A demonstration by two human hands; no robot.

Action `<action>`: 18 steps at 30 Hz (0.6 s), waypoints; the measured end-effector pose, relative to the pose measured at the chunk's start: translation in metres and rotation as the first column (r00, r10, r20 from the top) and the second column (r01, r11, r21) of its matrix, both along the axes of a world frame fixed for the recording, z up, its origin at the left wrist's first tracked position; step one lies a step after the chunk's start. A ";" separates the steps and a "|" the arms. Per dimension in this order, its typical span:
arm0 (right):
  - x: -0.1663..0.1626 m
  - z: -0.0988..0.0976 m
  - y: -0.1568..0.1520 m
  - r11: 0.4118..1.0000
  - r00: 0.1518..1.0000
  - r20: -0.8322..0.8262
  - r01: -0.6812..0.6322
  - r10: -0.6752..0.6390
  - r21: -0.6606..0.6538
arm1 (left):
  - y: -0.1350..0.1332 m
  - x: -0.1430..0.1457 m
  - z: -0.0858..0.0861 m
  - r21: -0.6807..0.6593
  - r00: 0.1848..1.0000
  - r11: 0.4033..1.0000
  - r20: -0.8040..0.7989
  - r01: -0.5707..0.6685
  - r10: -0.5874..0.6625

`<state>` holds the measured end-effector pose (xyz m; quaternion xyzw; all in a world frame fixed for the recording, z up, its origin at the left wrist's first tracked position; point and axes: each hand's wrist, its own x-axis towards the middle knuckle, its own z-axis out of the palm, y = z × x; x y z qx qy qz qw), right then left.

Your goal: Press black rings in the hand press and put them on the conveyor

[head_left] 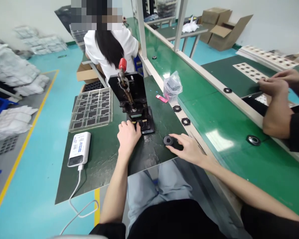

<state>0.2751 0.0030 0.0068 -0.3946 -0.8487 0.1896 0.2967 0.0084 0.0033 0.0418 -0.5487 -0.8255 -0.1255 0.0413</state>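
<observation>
conveyor belt [214, 109]: long green belt running along the right of the dark work mat; several black rings lie on it, well apart from one another, which i take as finished pieces already sent down the line.
work mat [99, 156]: dark mat in front of the person, carrying the press, a tray and a power bank.
hand press [132, 99]: black lever press at the middle of the mat, red-knobbed handle up; its base fixture sits at the near end.
parts tray [92, 108]: clear compartment tray left of the press, most cells showing dark parts, so much of the stock looks unworked.
power bank [79, 148]: white, near left on the mat, cable trailing off the near edge.
left hand [128, 135]: fingers curled at the press base, touching the fixture; whether it grips a part there i cannot tell.
right hand [188, 148]: fingers loosely spread, tips touching the black ring.
black ring [168, 140]: flat on the mat, right of the press base, not yet in the fixture.
stage: judged mid-cycle, with this ring yet to be pressed.
</observation>
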 end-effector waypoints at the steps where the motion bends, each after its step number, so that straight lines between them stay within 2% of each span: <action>1: -0.007 -0.002 -0.001 0.999 0.999 0.034 -0.040 0.039 0.008 | 0.002 0.000 0.005 -0.073 1.000 0.997 0.017 -0.006 0.007; 5: -0.024 -0.004 0.002 0.994 0.991 0.082 -0.107 0.109 -0.023 | 0.010 -0.001 0.029 -0.287 0.999 0.958 0.035 0.016 -0.006; 8: -0.030 0.004 0.002 0.991 0.995 -0.010 -0.103 0.103 -0.083 | 0.009 -0.002 0.040 -0.294 0.999 0.956 0.033 0.002 0.008; 11: -0.034 0.017 0.000 0.976 0.989 -0.148 -0.060 0.029 -0.210 | -0.005 0.004 0.037 -0.168 0.997 0.986 0.077 0.019 -0.006; 13: -0.036 0.023 0.000 0.944 0.979 -0.202 -0.044 -0.024 -0.326 | -0.022 0.016 0.027 -0.020 0.981 0.992 0.156 0.121 -0.116; 14: -0.036 0.025 -0.001 0.921 0.973 -0.228 -0.049 -0.044 -0.387 | -0.031 0.024 0.021 0.069 0.957 0.980 0.211 0.188 -0.199; 16: -0.034 0.028 -0.005 0.864 0.954 -0.294 -0.093 -0.065 -0.494 | -0.050 0.043 0.008 0.238 0.862 0.915 0.322 0.325 -0.390; 18: -0.025 0.030 -0.011 0.811 0.937 -0.342 -0.151 -0.065 -0.566 | -0.064 0.059 -0.003 0.341 0.774 0.860 0.391 0.380 -0.497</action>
